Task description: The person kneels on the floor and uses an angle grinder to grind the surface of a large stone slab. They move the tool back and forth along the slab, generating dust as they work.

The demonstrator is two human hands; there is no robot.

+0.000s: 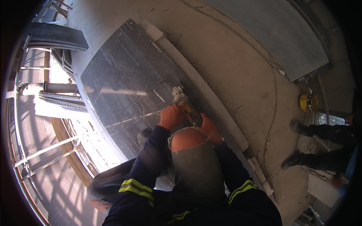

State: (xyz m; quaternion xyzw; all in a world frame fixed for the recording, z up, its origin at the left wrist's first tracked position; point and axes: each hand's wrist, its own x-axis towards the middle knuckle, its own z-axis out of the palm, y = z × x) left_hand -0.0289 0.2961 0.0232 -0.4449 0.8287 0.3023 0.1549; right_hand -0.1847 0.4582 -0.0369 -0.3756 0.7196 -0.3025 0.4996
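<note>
An angle grinder [181, 97] with a pale dusty head and a yellow-and-dark body lies over a large dark stone slab [124, 71]. My left hand [171, 116] is closed round the grinder's body from the left side, close behind its head. At the rear end of the body, my right hand [210, 128] grips it from the right, its fingers partly hidden. The grinder's disc cannot be made out. My bent knee [188, 141], bare through torn trousers, comes up just behind both hands. Pale scratch-like lines and reflections cross the slab's surface.
Pale boards or blocks [200, 81] lie under the slab's right edge. A cable [274, 94] runs over the dusty floor. At right are a yellow bucket [308, 102], another grey slab [271, 34] and a person's dark-trousered legs [320, 156]. Scaffold tubes [47, 150] stand at left.
</note>
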